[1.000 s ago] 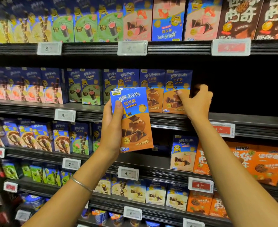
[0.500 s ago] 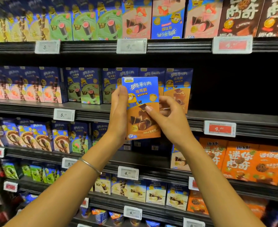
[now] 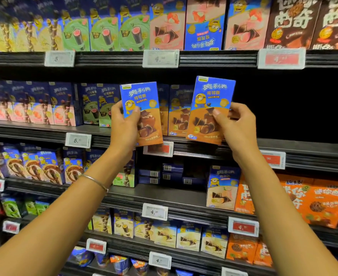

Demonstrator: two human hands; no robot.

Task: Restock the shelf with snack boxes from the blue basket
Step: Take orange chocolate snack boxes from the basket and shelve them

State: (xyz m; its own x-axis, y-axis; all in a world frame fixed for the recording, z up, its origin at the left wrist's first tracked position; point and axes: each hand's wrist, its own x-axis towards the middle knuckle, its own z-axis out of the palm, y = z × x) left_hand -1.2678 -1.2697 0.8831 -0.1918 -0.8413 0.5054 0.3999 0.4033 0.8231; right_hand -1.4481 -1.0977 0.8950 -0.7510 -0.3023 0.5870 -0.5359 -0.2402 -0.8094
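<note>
L: my left hand grips first snack box, thumb across its front, upright before the second shelf | R: my right hand pinches second snack box, tilted, bottom near shelf lip | held: 2 | matching shelf boxes between them: 2

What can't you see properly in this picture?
Head view only:
1. Blue basket: out of frame.
2. Red price tag: top covered by the left box, gripped by the left hand.
3. Top-left boxes: motion blur, print unreadable.
4. Shelf gap beside the right box, gripped by the right hand: too dark to see inside.
</note>
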